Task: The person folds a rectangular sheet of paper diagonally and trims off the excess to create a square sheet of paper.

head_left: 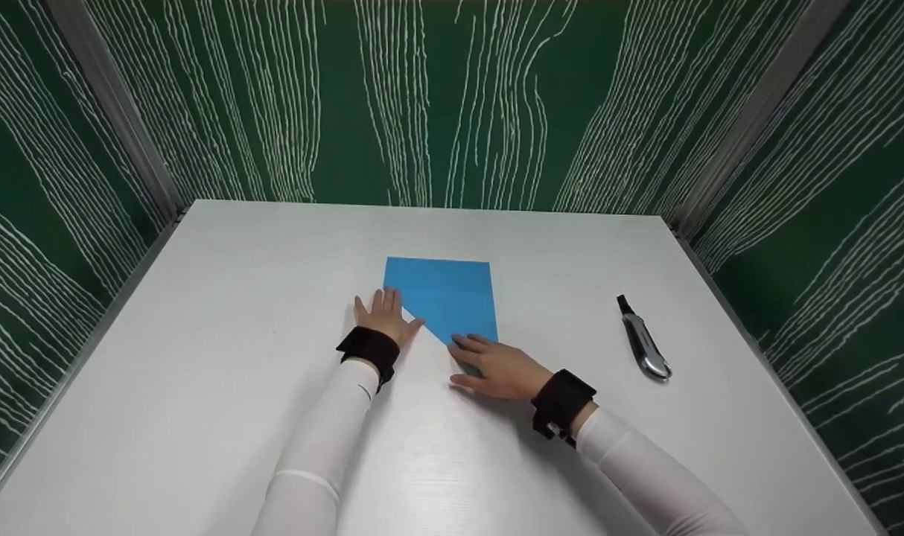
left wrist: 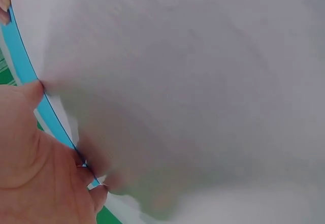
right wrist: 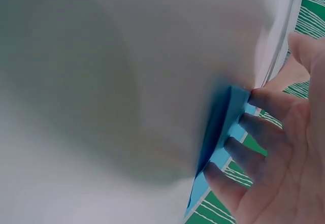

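A blue sheet of paper (head_left: 446, 289) lies on the white table, its lower left side running as a straight diagonal edge between the hands. My left hand (head_left: 385, 318) is spread, fingertips touching the sheet's left side and thumb pointing toward the diagonal. At the lower right corner, the fingertips of my right hand (head_left: 503, 368) rest on the paper, the thumb apart from it. The right wrist view shows those fingers extended along the blue paper (right wrist: 219, 120), part of which stands slightly raised. In the left wrist view, a blue strip of the paper (left wrist: 51, 113) passes by the left fingertips.
A grey and black utility knife (head_left: 644, 342) lies on the white table (head_left: 199, 357) to the right of the sheet. Green panels with white wavy lines (head_left: 452, 104) stand behind and on both sides. Black bands (head_left: 564, 402) circle both wrists.
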A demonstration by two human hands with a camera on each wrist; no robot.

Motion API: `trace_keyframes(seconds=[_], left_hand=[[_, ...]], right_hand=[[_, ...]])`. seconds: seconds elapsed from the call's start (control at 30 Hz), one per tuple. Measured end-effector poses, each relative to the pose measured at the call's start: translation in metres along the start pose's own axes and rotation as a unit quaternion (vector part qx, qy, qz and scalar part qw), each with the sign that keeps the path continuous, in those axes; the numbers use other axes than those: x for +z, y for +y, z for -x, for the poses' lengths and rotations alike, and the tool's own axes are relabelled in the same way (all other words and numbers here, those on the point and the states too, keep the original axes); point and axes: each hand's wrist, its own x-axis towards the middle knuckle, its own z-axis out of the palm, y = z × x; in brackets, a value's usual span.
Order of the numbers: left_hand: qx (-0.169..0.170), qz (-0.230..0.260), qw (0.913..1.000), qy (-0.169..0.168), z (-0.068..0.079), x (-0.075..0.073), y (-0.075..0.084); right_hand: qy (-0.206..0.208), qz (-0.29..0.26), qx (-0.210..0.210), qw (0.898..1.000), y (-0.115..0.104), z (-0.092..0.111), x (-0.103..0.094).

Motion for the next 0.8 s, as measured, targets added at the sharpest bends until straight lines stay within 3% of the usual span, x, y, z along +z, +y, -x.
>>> trace_keyframes(seconds=[0.17, 0.5, 0.63, 0.8], left_hand=[[-0.004, 0.011, 0.9999, -0.007, 0.006, -0.009, 0.005], [0.003, 0.035, 0.9994, -0.002, 0.000, -0.001, 0.001], [0.006, 0.038, 0.9992, 0.004, 0.002, -0.003, 0.000], [0.004, 0.034, 0.9994, 0.007, -0.003, 0.007, -0.002]], right_hand=[[0.018, 0.015, -0.018, 1.000, 0.001, 0.016, -0.002], [0.089, 0.072, -0.072, 0.991, 0.013, 0.046, 0.003], [0.109, 0.064, -0.083, 0.989, 0.020, 0.054, 0.005], [0.131, 0.049, -0.098, 0.985, 0.027, 0.059, 0.007]])
